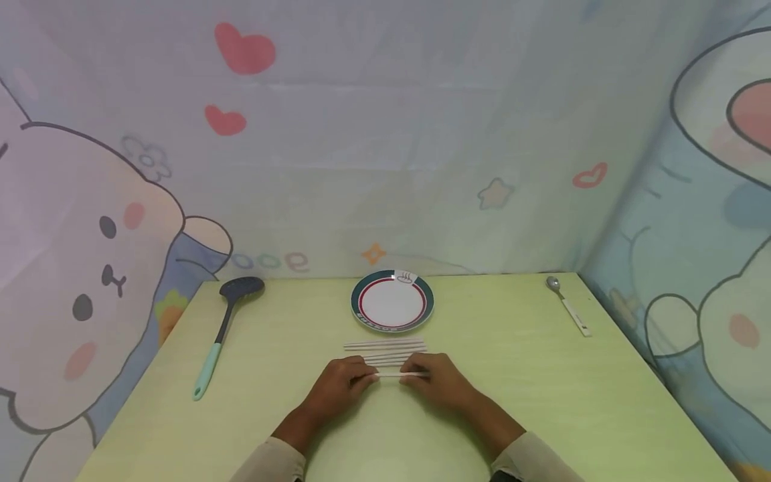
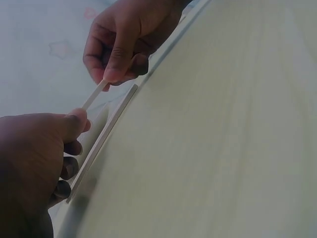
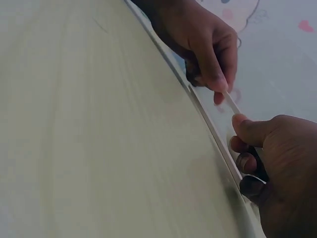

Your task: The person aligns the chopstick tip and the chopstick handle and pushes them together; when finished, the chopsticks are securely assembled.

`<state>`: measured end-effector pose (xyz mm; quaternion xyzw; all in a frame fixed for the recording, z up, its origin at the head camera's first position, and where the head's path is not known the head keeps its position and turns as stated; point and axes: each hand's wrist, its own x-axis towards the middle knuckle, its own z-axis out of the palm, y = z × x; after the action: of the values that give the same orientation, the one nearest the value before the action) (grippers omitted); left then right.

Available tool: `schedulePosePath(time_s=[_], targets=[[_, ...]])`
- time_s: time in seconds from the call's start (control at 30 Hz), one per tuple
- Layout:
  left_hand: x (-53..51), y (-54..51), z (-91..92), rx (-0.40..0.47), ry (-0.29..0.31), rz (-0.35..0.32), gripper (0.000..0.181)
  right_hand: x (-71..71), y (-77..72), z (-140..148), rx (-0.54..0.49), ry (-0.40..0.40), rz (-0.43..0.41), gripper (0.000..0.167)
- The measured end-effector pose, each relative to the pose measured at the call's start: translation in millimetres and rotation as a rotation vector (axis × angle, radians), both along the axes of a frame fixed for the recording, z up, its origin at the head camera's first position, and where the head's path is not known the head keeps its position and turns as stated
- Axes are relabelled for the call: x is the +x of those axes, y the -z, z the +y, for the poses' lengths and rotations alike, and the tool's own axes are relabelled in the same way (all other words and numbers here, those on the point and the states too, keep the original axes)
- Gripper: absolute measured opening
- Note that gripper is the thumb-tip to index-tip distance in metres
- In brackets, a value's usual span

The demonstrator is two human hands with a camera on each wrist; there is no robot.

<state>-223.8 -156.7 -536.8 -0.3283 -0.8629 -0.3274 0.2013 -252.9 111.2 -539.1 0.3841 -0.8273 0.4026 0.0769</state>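
Note:
My left hand (image 1: 342, 387) and right hand (image 1: 438, 381) pinch the two ends of one thin white chopstick (image 1: 389, 375), which runs level from left to right between them. In the left wrist view, the held chopstick (image 2: 94, 95) shows between both thumbs, and another stick (image 2: 106, 139) lies beneath on the table. The right wrist view also shows the pinched chopstick (image 3: 232, 103) between the thumbs. Just beyond the hands, several more white chopsticks (image 1: 385, 346) lie side by side. The hands cover the ends of the nearer ones.
Behind the chopsticks sits a round plate (image 1: 393, 304) with a dark green rim and red ring. A black ladle (image 1: 223, 325) with a mint handle lies at the left. Far right on the yellowish table (image 1: 602, 402) is a small spoon (image 1: 567, 304) with a white handle.

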Motion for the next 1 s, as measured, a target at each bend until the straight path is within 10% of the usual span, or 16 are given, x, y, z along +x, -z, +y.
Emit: schedulePosePath(time_s=[1.0], targets=[[-3.5,1.7,-19.8,0.003,-0.239,-0.085,0.012,-15.2,7.2,34,-0.016,0.151,0.102,0.008]])
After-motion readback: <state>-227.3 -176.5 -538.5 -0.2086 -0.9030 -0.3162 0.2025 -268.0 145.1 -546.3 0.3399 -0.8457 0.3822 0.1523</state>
